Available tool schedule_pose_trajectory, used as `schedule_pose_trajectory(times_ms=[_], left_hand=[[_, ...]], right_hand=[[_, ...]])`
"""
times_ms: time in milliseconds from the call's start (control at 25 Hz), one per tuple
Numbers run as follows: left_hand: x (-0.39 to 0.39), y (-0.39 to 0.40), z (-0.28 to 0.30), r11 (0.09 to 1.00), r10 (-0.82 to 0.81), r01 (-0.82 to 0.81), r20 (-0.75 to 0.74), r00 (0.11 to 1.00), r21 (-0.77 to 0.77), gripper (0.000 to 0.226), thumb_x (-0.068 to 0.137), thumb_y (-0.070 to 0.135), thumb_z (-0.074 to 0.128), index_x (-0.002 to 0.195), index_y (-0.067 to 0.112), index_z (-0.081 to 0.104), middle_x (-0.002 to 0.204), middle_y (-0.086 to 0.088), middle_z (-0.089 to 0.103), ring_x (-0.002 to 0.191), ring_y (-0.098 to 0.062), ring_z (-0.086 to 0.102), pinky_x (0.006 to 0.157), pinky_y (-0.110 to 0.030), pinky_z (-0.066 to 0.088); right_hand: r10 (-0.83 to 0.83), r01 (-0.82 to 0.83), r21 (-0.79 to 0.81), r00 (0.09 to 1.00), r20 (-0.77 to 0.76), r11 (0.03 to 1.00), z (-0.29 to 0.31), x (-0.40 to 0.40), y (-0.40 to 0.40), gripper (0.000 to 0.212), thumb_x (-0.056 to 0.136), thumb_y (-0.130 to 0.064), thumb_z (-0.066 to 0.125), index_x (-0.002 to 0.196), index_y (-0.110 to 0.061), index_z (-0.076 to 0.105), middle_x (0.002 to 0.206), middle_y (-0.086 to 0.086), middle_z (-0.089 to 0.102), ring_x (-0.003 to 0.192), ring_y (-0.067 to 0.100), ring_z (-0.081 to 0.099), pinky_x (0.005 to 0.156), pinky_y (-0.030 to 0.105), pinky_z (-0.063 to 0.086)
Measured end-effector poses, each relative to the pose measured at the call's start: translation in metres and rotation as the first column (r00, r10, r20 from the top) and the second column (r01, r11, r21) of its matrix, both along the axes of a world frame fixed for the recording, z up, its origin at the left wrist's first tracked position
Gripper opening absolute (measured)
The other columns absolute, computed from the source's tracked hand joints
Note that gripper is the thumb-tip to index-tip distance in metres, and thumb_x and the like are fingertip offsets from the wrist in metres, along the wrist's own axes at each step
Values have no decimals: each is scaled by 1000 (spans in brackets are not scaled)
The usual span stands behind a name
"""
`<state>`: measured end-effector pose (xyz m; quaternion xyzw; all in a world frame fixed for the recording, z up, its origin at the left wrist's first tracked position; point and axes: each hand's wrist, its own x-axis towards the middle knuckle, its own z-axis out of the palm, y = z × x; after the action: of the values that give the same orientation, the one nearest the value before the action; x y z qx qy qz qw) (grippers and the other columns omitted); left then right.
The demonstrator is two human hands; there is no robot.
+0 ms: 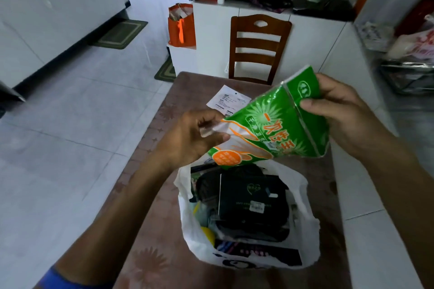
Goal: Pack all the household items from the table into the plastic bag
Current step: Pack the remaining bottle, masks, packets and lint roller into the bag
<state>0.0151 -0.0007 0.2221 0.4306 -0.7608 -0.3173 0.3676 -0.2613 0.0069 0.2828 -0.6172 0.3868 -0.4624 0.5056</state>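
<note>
Holding a green packet (272, 122) in the air above the white plastic bag (307, 239), both hands are closed on it: the left hand (195, 138) pinches the packet's pale left corner between thumb and curled fingers, and the right hand (338, 110) grips its upper right end, thumb on the front face. The packet tilts, its lower edge just over the bag's far rim.

The bag stands open on the tabletop (150, 218), near the front edge, its mouth facing up. Inside lie a dark box (249, 195) on top, other dark packs under it, and something yellow (207, 234) against the left wall. The bag looks nearly full; the only open room shows along its left side.

Beyond the hands a white paper slip (225, 98) lies flat on the tabletop, well apart from the bag. A wooden chair (258, 47) stands at the far edge. The tabletop's right edge runs close beside a white wall.
</note>
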Motion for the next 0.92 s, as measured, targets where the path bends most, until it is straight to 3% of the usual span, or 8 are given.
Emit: schedule_pose_trajectory(times_ms=[120, 240, 320, 440, 560, 640, 760, 920], left_hand=[[8, 12, 18, 989, -9, 33, 167, 986, -143, 16, 77, 22, 80, 93, 25, 75, 89, 9, 75, 76, -2, 67, 65, -22, 54], [-9, 21, 32, 994, -36, 64, 267, 963, -94, 16, 78, 21, 79, 93, 17, 77, 91, -1, 77, 79, -14, 70, 67, -38, 56], [-19, 32, 29, 992, 34, -2, 247, 968, -129, 24, 79, 18, 77, 103, 14, 75, 103, -4, 75, 94, -20, 69, 78, -41, 55], [-3, 69, 6, 902, 406, -342, 244, 881, -264, 62, 76, 39, 73, 132, 19, 55, 135, -7, 55, 123, -27, 51, 103, -42, 42], [12, 121, -32, 815, 570, -576, 270, 776, -64, 80, 67, 54, 71, 136, 24, 43, 128, -2, 52, 114, -24, 52, 91, -39, 45], [10, 140, -53, 794, 546, -593, 268, 794, 137, 55, 70, 41, 70, 120, 21, 56, 103, 3, 62, 92, -20, 62, 74, -37, 53], [11, 137, -60, 736, 620, -646, 183, 763, 202, 6, 71, 15, 57, 71, 20, 60, 55, 8, 55, 50, -7, 50, 46, -30, 42], [13, 132, -53, 800, 571, -582, 111, 813, 146, 18, 69, 8, 52, 58, 22, 53, 52, 8, 54, 48, -8, 48, 40, -25, 34]], right_hand=[[130, -160, -51, 917, -377, 986, 26, -8, 7, 40, 79, -45, 72, 116, -32, 65, 114, -8, 71, 105, 11, 68, 81, 20, 55], [75, -288, -68, 458, -886, 955, 7, 32, 13, 54, 71, -59, 71, 119, -42, 56, 114, -18, 64, 100, 0, 61, 74, 12, 44], [-98, -265, -188, 320, -942, 946, -24, 59, 18, 32, 82, -40, 71, 108, -24, 62, 109, 4, 65, 98, 20, 60, 68, 24, 31], [-176, -26, -223, 531, -829, 974, -42, 41, 34, 14, 88, -29, 69, 82, -17, 64, 82, 2, 66, 78, 21, 63, 64, 29, 41], [-122, 140, 15, 909, -397, 990, -35, 5, 68, 14, 77, -28, 80, 87, -20, 75, 78, -3, 76, 72, 10, 72, 61, 22, 55], [-58, 80, 43, 920, -387, 996, -46, 3, 93, 17, 73, -33, 81, 89, -31, 74, 77, -11, 76, 69, 3, 72, 56, 14, 53], [60, -90, 10, 575, -816, 996, -84, 24, 111, 7, 85, -38, 66, 80, -35, 64, 72, -11, 67, 66, 5, 65, 59, 27, 52], [138, -247, 86, 198, -970, 965, -147, 67, 112, 12, 93, -29, 49, 103, -23, 53, 95, 2, 67, 81, 22, 63, 64, 32, 47]])
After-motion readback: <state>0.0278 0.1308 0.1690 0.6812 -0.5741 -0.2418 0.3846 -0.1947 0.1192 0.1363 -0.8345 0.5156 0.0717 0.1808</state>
